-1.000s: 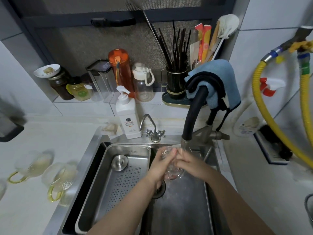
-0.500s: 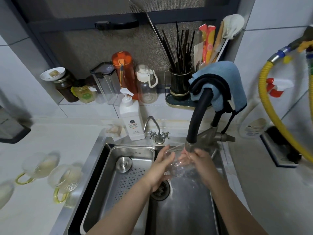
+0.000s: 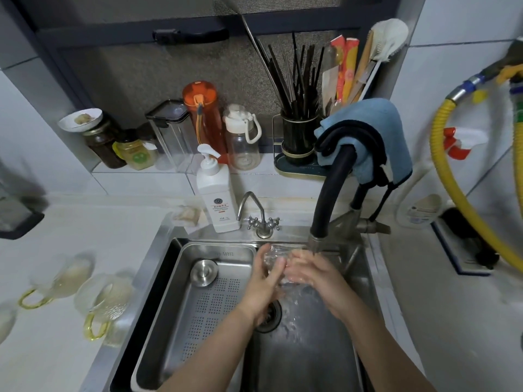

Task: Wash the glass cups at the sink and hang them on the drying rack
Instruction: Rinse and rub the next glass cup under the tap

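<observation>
A clear glass cup (image 3: pixel 274 257) is held over the steel sink (image 3: pixel 305 349), just below the black faucet spout (image 3: pixel 317 241). My left hand (image 3: pixel 264 284) grips its left side and my right hand (image 3: pixel 314 271) wraps its right side. Water splashes over the cup and into the basin around the drain (image 3: pixel 270 314). Most of the cup is hidden by my fingers. On the white counter at the left lie two glass cups with yellow handles (image 3: pixel 59 281) (image 3: pixel 106 298). No drying rack is in view.
A perforated steel tray (image 3: pixel 198 301) with a round lid fills the sink's left half. A white soap pump bottle (image 3: pixel 216 193), a small tap (image 3: pixel 259 219), jars, bottles and a utensil holder stand behind. A blue cloth (image 3: pixel 376 131) hangs on the faucet; a yellow hose (image 3: pixel 464 205) curves at right.
Both hands have lifted the cup slightly, closer under the spout, and turned it between them. Water now splashes more onto the basin floor.
</observation>
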